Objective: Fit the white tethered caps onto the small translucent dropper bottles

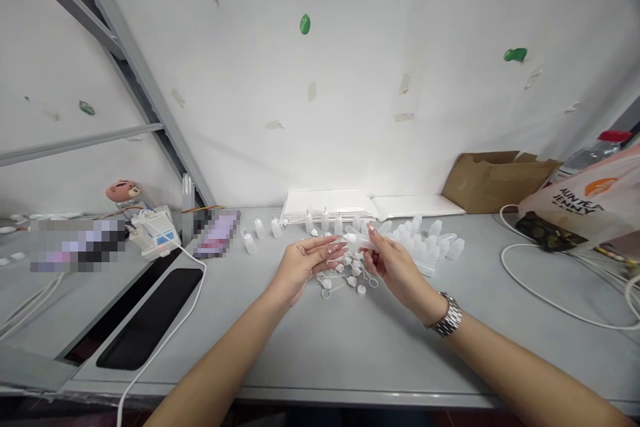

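Observation:
My right hand (395, 267), with a metal watch (449, 315) on its wrist, pinches a small translucent squeeze bottle (366, 241) lying sideways between thumb and fingers. At the bottle's left end is a white cap (351, 238), pinched at the fingertips of my left hand (306, 265). Whether the cap is screwed on or only held against the neck, I cannot tell. Below both hands lies a loose pile of white caps (352, 281), some with ring-ended pieces. Uncapped-looking bottles (425, 250) are bunched right of my right hand. Several bottles with thin tips (277, 228) stand behind and to the left.
White flat sheets (330, 205) are stacked against the wall. At the right are a cardboard box (493, 183), a printed plastic bag (585, 200) and a looping white cable (530, 303). Leftward lie a black phone-like slab (150, 320), a power strip (156, 233) and a blurred-out device (218, 233).

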{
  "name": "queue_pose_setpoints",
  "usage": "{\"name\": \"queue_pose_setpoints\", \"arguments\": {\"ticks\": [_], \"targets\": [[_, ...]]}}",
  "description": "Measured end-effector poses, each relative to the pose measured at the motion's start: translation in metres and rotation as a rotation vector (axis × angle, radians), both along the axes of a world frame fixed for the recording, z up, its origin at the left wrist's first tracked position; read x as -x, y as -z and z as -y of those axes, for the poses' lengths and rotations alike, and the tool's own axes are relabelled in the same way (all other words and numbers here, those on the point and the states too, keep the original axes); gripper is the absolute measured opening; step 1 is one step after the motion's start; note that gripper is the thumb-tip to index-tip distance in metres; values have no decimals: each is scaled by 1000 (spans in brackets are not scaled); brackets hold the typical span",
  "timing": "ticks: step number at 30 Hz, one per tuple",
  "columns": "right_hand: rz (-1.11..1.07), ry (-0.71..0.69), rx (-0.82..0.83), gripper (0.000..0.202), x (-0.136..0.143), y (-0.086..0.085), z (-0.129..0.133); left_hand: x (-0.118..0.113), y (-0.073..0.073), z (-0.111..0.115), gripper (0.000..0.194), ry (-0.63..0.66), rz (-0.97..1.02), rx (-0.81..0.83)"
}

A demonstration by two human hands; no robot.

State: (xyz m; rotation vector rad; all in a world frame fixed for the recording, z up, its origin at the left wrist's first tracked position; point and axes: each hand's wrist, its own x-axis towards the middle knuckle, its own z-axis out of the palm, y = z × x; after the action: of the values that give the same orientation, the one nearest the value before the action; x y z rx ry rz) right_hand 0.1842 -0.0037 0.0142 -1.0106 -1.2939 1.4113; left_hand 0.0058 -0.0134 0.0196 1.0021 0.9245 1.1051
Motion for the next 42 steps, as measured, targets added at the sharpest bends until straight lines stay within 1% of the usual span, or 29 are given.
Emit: {"name": "queue_pose_setpoints", "arguments": {"ticks": [4, 7, 9, 11, 14, 16, 20, 24, 31, 42], "targets": [[-4, 100, -80, 46, -2, 1, -1, 1, -2, 0, 39, 57, -18, -12], [19, 119, -125, 46, -2, 0, 0, -3, 3, 0, 36, 62, -66, -53], [38, 116, -142, 46, -2, 0, 1, -5, 7, 0, 31, 19, -105, -100], [72, 115, -172, 45, -1, -1, 2, -8, 11, 1, 27, -71, -143, -179], [129, 146, -235, 42, -1, -2, 6, -9, 11, 4, 23, -201, -183, -320], [139, 171, -264, 39, -1, -4, 8, -9, 9, 7, 26, -218, -196, -389], [148, 173, -289, 36, -1, -8, 12, -9, 7, 11, 36, -201, -204, -470], [167, 174, -295, 36, -1, -8, 14, -9, 9, 12, 40, -188, -203, -509], [173, 209, -295, 35, -2, -7, 14, -8, 8, 13, 36, -239, -225, -545], [165, 199, -293, 36, -1, -8, 15, -9, 10, 13, 33, -248, -267, -590]]}}
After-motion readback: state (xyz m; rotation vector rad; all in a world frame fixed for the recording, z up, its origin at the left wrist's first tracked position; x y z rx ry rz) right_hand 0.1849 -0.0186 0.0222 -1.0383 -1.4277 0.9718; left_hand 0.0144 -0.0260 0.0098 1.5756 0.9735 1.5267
